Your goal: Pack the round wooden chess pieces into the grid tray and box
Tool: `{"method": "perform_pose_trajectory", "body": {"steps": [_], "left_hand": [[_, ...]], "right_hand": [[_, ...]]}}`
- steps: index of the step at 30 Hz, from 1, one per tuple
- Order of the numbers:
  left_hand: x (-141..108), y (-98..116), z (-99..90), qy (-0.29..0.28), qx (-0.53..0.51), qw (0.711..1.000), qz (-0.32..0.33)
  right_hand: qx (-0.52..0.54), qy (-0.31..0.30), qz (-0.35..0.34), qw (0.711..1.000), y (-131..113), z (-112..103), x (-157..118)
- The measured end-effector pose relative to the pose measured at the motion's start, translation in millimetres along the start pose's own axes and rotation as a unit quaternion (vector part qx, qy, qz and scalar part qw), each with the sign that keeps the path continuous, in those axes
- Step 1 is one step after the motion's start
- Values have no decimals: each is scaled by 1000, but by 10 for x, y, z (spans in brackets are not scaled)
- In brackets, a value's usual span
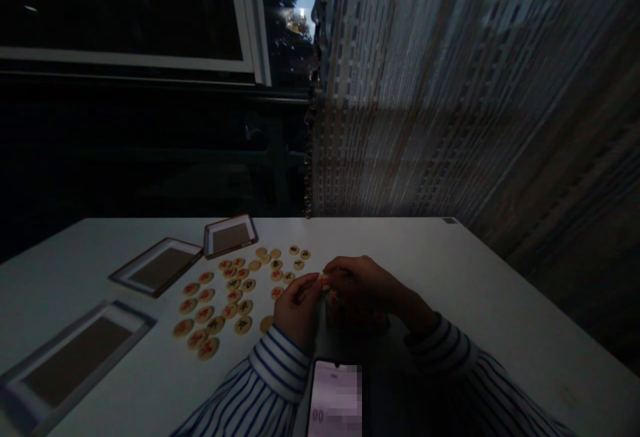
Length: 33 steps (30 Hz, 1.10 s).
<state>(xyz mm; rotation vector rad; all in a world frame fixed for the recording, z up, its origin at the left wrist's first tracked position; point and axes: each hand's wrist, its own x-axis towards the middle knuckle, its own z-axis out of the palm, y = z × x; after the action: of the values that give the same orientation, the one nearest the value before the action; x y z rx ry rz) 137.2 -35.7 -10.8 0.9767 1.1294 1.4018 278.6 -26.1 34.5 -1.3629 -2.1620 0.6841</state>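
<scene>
My left hand (298, 304) and my right hand (359, 280) meet over the table near its middle. Both pinch one small round piece (324, 282) with red marking between their fingertips. Beneath my right hand is a dark reddish object (353, 317), partly covered by the hand and in shadow; what it is I cannot make out. Left of my left hand lie several round wooden pieces (204, 314) with red or black characters. A few pieces (275, 254) show a plain face.
On the left of the white table (430, 250) lie three framed trays: one at the back (231, 255), another beside it (156, 292), and a larger one nearer (90, 417). A lit phone (334, 397) sits at the front. A bead curtain (425, 90) hangs behind.
</scene>
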Motion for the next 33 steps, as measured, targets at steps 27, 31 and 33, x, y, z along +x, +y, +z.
{"method": "perform_pose_trajectory", "body": {"steps": [27, 31, 33], "left_hand": [[44, -70, -57, -15, 38, 999, 21], [44, -65, -57, -21, 48, 998, 25], [42, -52, -52, -23, 52, 998, 28]], "right_hand": [[-210, -15, -128, 969, -52, -45, 34], [-231, -16, -123, 965, -65, -43, 32], [-237, -16, -118, 964, -57, -46, 30]]}}
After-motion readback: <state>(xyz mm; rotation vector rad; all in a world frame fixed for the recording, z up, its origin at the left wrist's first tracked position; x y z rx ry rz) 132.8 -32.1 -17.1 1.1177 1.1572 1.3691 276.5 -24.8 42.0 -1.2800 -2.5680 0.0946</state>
